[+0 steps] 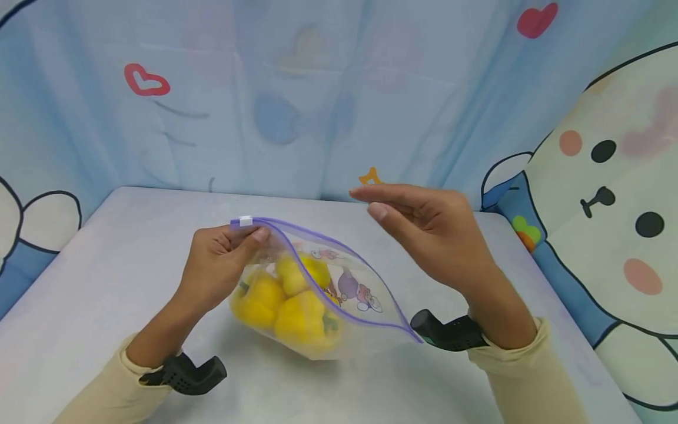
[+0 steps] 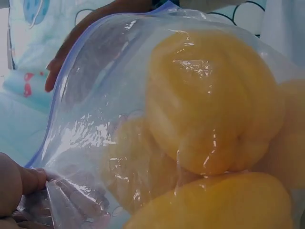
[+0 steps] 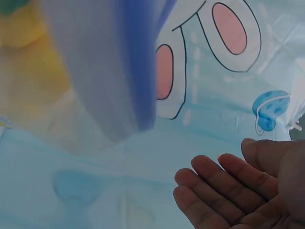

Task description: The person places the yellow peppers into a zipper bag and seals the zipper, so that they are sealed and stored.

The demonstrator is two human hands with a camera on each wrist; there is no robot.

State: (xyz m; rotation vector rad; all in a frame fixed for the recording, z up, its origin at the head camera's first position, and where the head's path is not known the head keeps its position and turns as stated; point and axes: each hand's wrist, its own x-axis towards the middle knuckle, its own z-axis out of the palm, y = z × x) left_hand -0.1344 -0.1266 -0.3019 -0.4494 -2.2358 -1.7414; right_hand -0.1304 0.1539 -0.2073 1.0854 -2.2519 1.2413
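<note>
A clear slider bag (image 1: 371,323) with a purple zip edge and a printed cartoon wall holds several yellow bell peppers (image 1: 304,323). Its mouth gapes in the middle, and a white slider (image 1: 246,221) sits at the left end of the zip. My left hand (image 1: 214,265) pinches the bag's upper left corner just under that slider. In the left wrist view the peppers (image 2: 209,100) press close behind the film. Above the bag's right side my right hand (image 1: 436,235) hovers with extended fingers, holding nothing. The right wrist view shows its fingers (image 3: 228,186) apart from the bag (image 3: 138,71).
The bag rests on a white-covered table (image 1: 122,259). Behind it hangs a light blue curtain (image 1: 318,141) with printed hearts and cartoon animals. Each wrist bears a black camera mount (image 1: 193,377).
</note>
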